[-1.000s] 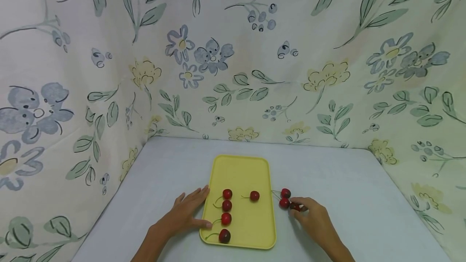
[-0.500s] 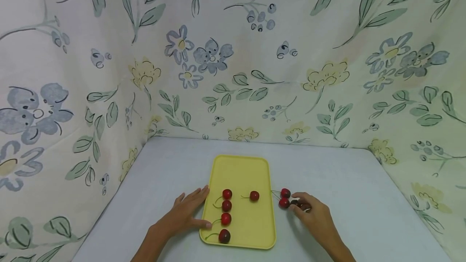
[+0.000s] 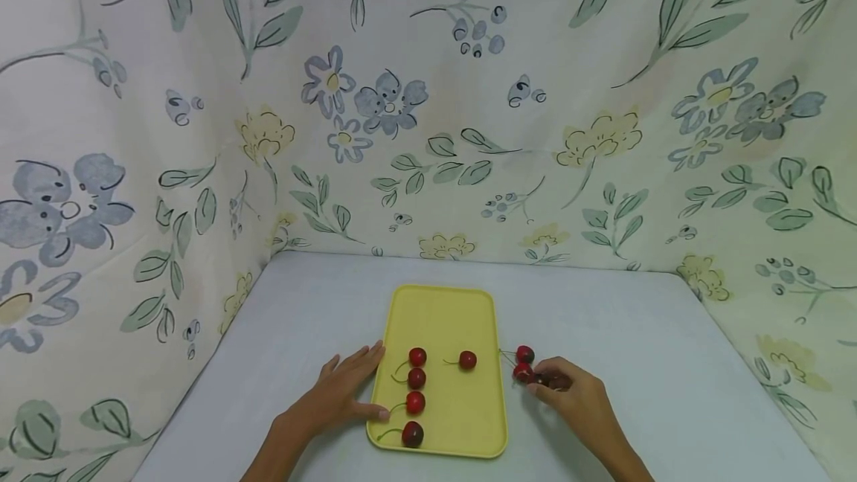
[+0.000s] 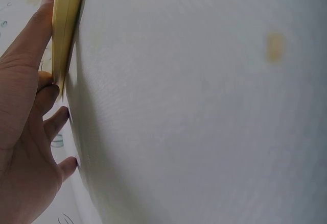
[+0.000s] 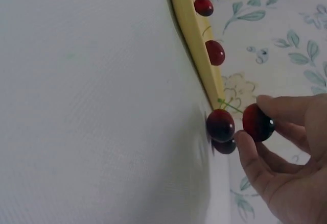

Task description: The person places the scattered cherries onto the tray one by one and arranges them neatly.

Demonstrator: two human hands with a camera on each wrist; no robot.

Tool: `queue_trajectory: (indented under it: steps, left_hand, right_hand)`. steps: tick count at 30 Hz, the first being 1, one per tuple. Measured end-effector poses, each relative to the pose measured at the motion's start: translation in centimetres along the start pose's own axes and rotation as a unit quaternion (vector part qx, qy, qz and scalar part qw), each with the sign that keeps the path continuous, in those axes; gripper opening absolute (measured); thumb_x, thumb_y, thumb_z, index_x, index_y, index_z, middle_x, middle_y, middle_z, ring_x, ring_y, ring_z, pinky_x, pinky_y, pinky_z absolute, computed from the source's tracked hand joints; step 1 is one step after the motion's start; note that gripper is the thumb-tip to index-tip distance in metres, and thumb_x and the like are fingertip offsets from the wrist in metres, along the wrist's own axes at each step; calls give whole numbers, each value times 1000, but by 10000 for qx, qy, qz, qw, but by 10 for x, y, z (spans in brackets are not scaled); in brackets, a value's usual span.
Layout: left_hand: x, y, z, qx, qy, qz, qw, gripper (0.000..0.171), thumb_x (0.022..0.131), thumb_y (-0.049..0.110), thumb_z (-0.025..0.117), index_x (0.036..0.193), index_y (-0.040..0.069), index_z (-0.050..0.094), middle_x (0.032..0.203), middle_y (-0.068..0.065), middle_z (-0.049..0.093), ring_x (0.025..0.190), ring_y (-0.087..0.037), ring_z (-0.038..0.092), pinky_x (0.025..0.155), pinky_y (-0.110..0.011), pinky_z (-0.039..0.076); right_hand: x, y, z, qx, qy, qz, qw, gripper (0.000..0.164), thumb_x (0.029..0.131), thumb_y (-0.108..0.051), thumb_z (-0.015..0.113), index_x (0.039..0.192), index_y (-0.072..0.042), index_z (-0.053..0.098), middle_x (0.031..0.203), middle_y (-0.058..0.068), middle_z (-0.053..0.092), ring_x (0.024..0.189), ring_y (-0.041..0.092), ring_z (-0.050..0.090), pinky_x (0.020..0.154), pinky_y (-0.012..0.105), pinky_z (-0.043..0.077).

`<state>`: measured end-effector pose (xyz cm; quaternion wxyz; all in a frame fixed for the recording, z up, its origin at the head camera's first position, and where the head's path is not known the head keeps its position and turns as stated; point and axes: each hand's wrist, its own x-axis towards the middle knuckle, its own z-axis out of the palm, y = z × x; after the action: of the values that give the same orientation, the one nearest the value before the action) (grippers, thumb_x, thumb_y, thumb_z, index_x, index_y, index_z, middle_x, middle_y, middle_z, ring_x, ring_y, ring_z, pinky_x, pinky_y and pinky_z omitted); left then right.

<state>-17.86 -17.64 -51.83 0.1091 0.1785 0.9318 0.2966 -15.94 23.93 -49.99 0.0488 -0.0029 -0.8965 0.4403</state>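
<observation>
My left hand [image 3: 344, 389] lies with fingers spread along the left edge of a yellow tray [image 3: 443, 315], its thumb over the rim and its fingertips at the tray's side. Between thumb and fingers, my right hand [image 3: 579, 396] pinches a dark red cherry [image 5: 258, 123] with a green stem, held just above the table right of the tray. In the head view it is largely hidden by the fingers. Close to it, a red cherry [image 3: 522, 373] and another cherry [image 3: 525, 355] lie on the table, stems pointing at the tray's right rim.
Several cherries with stems form a column on the tray's left half, the nearest being a dark cherry [image 3: 413, 434]. One single cherry [image 3: 467, 361] sits right of that column. Floral cloth [image 3: 428, 199] hangs behind and beside the white table [image 3: 602, 311].
My right hand has picked the dark cherry up slightly from beside the two others, its stem now showing across them. The left hand and tray stay in place.
</observation>
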Motion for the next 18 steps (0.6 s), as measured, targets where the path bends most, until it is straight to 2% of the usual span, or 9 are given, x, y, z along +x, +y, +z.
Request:
queue_trajectory:
  steps: [5,11,18]
  left_hand:
    - [0,0,0,13,22,16,10000,113,80,62,84,167,10,33,173,-8,34,160,-40,27,124,-77,7]
    - [0,-1,1,15,26,13,10000,113,80,63,84,167,10,33,173,-8,34,160,-40,27,124,-77,7]
    - [2,-3,2,74,38,22,10000,114,80,66,83,167,11,33,173,-6,34,160,-39,27,124,-77,8]
  right_hand:
    - [-1,2,1,111,103,-141,9998,18,91,-15,84,108,-21,81,111,-2,79,91,9,74,79,21,60]
    - [0,0,3,116,-18,-112,9999,27,85,-11,89,109,-18,79,107,-1,79,90,7,74,77,21,60]
    - [-1,-4,8,111,-73,-78,9999,29,87,-14,89,113,-16,77,110,-1,79,91,7,74,78,21,60]
